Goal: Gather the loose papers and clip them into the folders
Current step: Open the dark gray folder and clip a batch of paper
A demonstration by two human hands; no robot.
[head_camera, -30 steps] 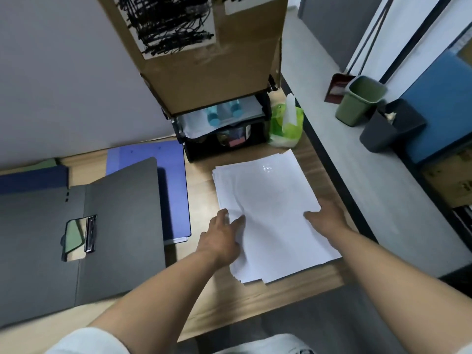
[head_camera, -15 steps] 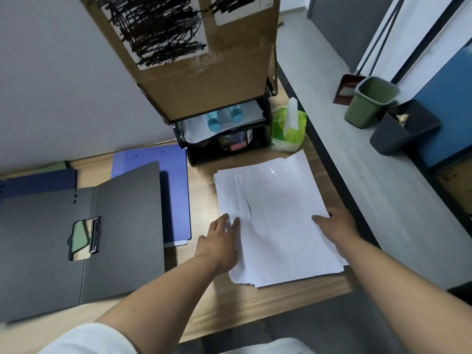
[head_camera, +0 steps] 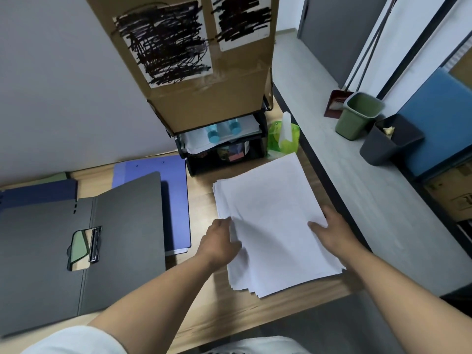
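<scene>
Stack of loose white papers [head_camera: 270, 221] lies on the desk [head_camera: 204, 315], right of the open grey folder [head_camera: 122, 238]; near edges are fanned. Left hand [head_camera: 219, 241] touches the stack's left edge. Right hand [head_camera: 332, 231] is at the right edge, thumb flat on the top sheet. Cannot tell whether either hand's fingers reach under. Risk: uneven squeezing buckles the sheets, or a rightward push slides the loose lower ones off the desk's right edge.
</scene>
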